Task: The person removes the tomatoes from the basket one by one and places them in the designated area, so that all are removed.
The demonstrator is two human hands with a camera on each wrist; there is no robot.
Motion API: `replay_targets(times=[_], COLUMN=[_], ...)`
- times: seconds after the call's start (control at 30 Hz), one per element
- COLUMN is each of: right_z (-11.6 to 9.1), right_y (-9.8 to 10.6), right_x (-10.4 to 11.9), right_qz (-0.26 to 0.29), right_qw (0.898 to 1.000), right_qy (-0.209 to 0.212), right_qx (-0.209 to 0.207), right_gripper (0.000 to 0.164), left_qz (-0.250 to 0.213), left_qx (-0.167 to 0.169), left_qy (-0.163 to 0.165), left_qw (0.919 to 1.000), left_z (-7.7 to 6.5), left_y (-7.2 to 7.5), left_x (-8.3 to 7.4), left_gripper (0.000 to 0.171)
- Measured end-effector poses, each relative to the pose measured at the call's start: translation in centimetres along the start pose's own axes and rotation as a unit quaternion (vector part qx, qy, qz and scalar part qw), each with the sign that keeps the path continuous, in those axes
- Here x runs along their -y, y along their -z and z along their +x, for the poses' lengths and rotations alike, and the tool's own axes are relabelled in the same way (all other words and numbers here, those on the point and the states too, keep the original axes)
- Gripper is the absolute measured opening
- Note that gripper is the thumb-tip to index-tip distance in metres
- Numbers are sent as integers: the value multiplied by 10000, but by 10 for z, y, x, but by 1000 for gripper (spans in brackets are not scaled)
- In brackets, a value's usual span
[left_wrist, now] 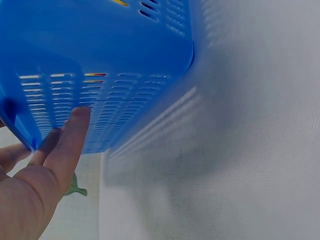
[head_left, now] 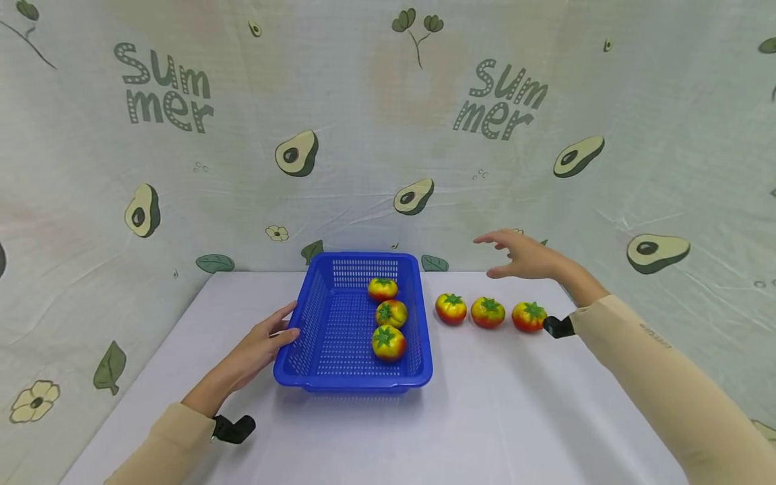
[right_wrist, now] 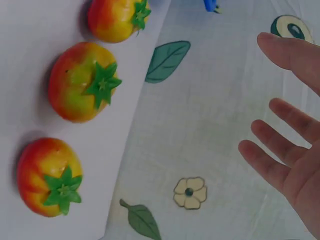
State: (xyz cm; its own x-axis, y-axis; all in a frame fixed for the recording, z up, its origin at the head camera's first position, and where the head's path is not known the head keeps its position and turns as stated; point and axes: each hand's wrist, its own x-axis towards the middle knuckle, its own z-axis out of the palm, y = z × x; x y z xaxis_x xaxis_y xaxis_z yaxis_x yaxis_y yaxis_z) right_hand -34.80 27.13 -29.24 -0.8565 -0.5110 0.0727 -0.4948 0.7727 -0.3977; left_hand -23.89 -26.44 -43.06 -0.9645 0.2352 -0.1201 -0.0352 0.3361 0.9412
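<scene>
1 blue rect. perforated plastic basket (head_left: 353,382). 6 round red-&-yellow tomatoes (head_left: 389,343) w/ green star-shaped tops: 3 in bskt, 3 R of it. 1 bare left hand (head_left: 261,349) L of bskt, 1 bare right hand (head_left: 526,256) R. 2 grey-green "SUMMER" prints (head_left: 176,110) behind bskt.

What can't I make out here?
Head view: lettering on the right sleeve, too small to read.
Left wrist view: most of the tomatoes in the basket, hidden by its wall; part of the left hand, cut off by the left edge.
Right wrist view: part of the topmost tomato, cut off by the top edge.
</scene>
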Motion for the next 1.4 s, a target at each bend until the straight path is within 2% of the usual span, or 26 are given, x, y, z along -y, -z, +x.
replay_targets(times=[0.17,0.4,0.67,1.1,1.4], right_z=[22,59,94,131,145], right_y=[0,-6,-25,-60,-83], right_x=[23,46,70,100,107], right_qz=[-73,-270,-177,69,706], right_qw=[9999,9983,9971,9960,9933], right_qy=[93,515,692,491,84], right_qx=[59,95,263,744,915], right_gripper=[69,70,70,68,66], left_qz=[27,32,52,12,4], left_qx=[-17,-53,-59,-59,-6], left_qy=[-19,35,48,67,-42], left_qw=[10000,10000,10000,10000,10000], left_z=[0,2,1,-1,-1], left_y=[1,2,2,0,0], left_x=[-1,0,2,0,1], left_gripper=[78,77,78,77,78])
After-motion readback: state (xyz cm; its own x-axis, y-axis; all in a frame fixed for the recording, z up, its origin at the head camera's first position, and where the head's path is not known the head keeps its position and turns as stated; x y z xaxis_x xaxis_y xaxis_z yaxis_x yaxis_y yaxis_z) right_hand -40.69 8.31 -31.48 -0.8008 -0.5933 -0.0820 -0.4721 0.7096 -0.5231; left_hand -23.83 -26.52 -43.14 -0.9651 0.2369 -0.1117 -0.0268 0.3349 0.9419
